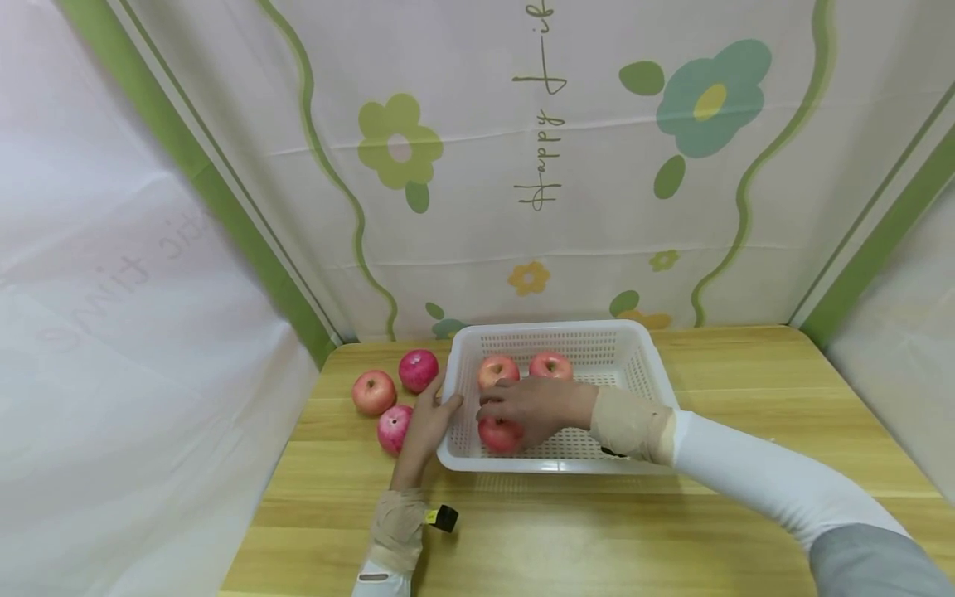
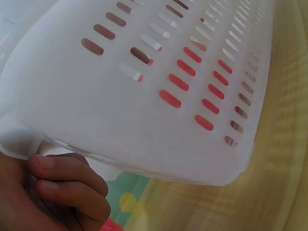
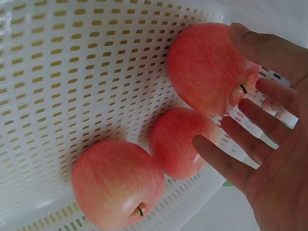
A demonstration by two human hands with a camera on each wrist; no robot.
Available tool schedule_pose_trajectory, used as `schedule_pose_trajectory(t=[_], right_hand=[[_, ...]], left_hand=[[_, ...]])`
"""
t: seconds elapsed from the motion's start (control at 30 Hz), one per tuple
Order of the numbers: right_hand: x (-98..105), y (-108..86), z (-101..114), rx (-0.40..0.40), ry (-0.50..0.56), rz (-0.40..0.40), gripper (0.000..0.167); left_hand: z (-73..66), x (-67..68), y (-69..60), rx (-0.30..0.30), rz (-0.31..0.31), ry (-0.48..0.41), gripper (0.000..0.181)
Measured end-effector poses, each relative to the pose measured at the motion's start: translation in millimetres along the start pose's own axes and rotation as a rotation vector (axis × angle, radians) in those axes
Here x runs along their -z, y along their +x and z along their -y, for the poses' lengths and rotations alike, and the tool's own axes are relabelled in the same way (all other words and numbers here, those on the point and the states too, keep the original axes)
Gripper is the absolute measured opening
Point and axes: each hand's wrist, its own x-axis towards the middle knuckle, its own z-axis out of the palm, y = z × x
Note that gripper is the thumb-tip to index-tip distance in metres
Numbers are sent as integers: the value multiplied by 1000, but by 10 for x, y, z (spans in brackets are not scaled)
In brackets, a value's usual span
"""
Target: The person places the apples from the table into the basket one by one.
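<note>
Three red apples (image 1: 550, 365) in white basket (image 1: 552, 466)

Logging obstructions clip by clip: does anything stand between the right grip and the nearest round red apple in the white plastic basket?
Nothing visible does. The right grip is right at the round red apple, overlapping its edge in the right wrist view; the two other round red apples lie farther back.

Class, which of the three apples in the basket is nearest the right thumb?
The front apple, lowest in the head view: the thumb of the right hand is at its edge. The back-left apple and back-right apple sit farther back.
</note>
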Motion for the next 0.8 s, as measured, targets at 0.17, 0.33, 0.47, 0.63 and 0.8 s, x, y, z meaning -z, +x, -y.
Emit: schedule_pose_trajectory(t=[0.17, 0.33, 0.47, 0.63, 0.8], right_hand=[[46, -53, -18, -24, 18, 17, 60], [57, -113, -60, -36, 52, 10, 62], [67, -175, -86, -21, 9, -20, 69], [116, -270, -97, -52, -6, -32, 74], [162, -370, -119, -85, 37, -28, 75]], left_hand=[[-4, -1, 3, -1, -3, 3, 65], [-5, 0, 3, 8, -11, 13, 65], [12, 2, 5, 14, -13, 16, 66], [24, -3, 16, 6, -13, 15, 66], [22, -5, 22, 7, -10, 5, 65]])
